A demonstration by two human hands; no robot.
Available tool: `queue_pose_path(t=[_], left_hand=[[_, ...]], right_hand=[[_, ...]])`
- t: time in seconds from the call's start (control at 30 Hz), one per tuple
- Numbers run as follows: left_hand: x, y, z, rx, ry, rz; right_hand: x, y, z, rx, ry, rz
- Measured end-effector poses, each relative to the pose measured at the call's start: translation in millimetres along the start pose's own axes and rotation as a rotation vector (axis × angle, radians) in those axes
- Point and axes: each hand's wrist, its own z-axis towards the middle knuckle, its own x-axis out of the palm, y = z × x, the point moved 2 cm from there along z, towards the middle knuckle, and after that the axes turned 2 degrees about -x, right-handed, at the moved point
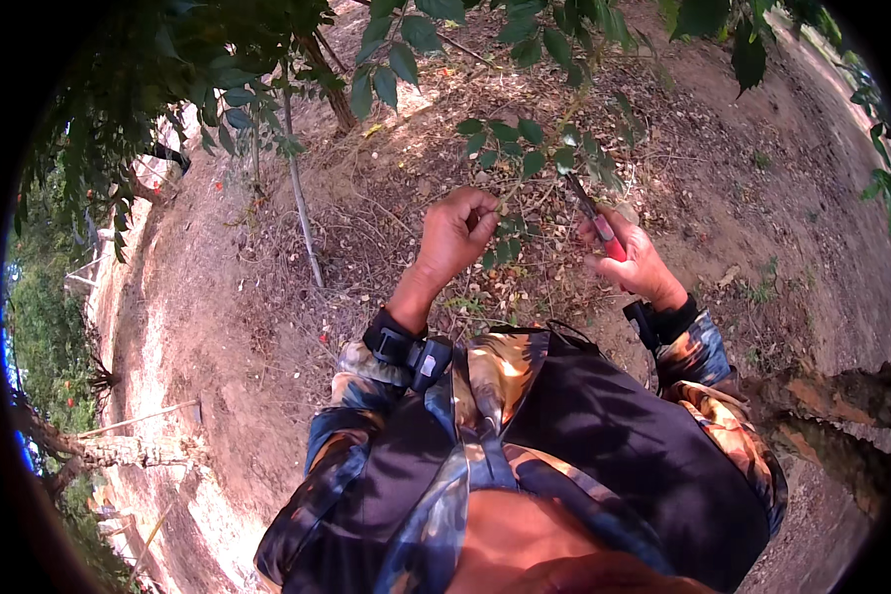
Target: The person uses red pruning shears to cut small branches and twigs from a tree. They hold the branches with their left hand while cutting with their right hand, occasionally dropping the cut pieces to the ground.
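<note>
My left hand (454, 229) pinches a thin green leafy stem (511, 194) between thumb and fingers. Leaflets hang below that grip and spread above it. In my right hand (637, 256) is a pair of pruning shears with a red handle (610, 237). Their dark blades (579, 191) point up and away from me, close to the leaves (564, 159) at the right of the stem. Whether the blades touch any stem is too small to tell. Both wrists wear black straps with small devices.
Leafy branches (416, 37) overhang the top. A thin upright stick (303, 200) and a slim trunk (333, 85) stand at the left. Thick rough-barked limbs (831, 401) are beside me at right, another (141, 450) at left. Dry leaves and twigs litter the soil (386, 245).
</note>
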Motion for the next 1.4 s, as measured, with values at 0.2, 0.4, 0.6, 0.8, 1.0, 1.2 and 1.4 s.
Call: queue_pose_path(t=[0.2, 0.4, 0.6, 0.8, 1.0, 1.2, 1.4], left_hand=[[2, -13, -1, 0.102, -0.017, -0.001], [6, -13, -5, 0.08, -0.007, -0.053], [5, -10, -12, 0.06, -0.007, -0.053], [4, -2, -23, 0.019, 0.025, -0.074], [6, 1, -31, 0.039, 0.077, -0.091], [5, 4, -36, -0.005, 0.098, -0.115], [2, 8, -33, 0.113, 0.127, 0.042]], right_hand=[[6, 2, 3, -0.011, 0.035, -0.051], [13, 23, 12, 0.022, 0.185, 0.199], [16, 19, 15, 0.046, 0.111, 0.477], [-6, 14, 26, 0.086, 0.09, 0.452], [-15, 20, 39, -0.013, 0.081, 0.269], [-19, 40, 41, 0.031, 0.087, 0.286], [-19, 21, 38, -0.002, 0.002, 0.525]])
